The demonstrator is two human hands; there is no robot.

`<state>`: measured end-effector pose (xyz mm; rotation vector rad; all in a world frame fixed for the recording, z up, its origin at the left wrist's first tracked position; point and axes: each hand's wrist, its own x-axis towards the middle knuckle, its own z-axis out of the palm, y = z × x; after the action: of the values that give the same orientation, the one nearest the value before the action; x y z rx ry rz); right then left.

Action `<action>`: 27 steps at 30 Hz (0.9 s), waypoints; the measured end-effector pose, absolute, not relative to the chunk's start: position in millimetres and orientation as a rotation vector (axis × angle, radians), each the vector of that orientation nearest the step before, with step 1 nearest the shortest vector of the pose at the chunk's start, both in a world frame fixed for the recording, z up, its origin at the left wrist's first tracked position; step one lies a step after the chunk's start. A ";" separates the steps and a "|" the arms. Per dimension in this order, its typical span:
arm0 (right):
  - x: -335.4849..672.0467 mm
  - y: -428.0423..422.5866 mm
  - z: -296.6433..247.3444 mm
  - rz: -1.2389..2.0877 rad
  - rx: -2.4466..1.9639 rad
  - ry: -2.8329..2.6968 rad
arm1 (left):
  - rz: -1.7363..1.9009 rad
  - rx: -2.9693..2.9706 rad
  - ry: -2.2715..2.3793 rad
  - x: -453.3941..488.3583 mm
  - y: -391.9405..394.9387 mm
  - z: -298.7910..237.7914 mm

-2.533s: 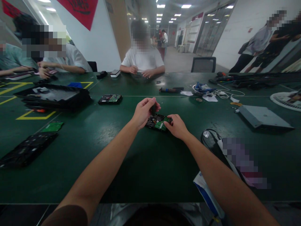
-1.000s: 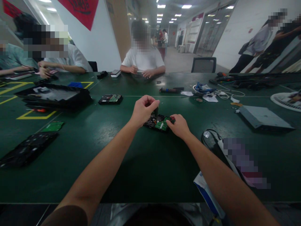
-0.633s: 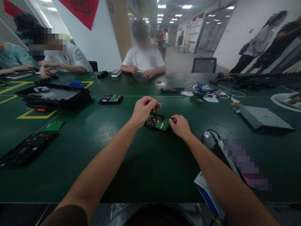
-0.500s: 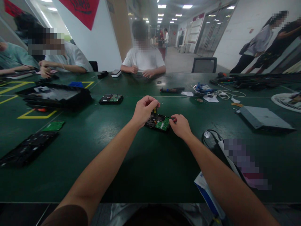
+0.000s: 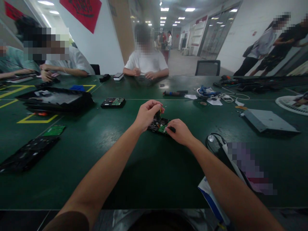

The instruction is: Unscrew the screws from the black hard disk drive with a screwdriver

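Observation:
In front of me on the table lies a black hard drive (image 5: 153, 128) with a green circuit board (image 5: 162, 128) on its right part. My left hand (image 5: 149, 115) is closed over the drive's left part, gripping an upright black-and-yellow screwdriver (image 5: 158, 116). Its tip is too small to make out. At the drive's right end, my right hand (image 5: 180, 131) pinches a small dark tool (image 5: 171, 129) whose kind I cannot make out. Those fingers are over the edge of the circuit board and cover part of it.
Another hard drive (image 5: 113, 102) lies further back. To the left are a loose green board (image 5: 55, 130), black drive parts (image 5: 29, 153) and a black tray (image 5: 55, 101). A grey metal box (image 5: 270, 122) and cables (image 5: 232, 96) lie right. A co-worker (image 5: 146, 62) sits opposite.
My right hand has moved left, from beside the drive's right end onto the circuit board. My left hand stays over the drive with the screwdriver upright.

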<state>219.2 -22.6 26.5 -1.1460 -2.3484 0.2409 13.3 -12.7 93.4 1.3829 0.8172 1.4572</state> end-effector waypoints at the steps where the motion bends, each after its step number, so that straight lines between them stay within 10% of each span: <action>1: 218.8 -23.6 26.6 0.234 -1.148 -2.356 | 1.458 1.378 0.814 13.1 -12.4 93.2; 27: 219.9 -24.9 21.1 0.250 -1.184 -2.350 | 1.495 1.581 0.949 11.8 -11.9 95.2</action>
<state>219.9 -24.9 21.1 -1.1836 -2.3502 0.2501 11.8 -11.9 95.2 1.5812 0.9486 1.4946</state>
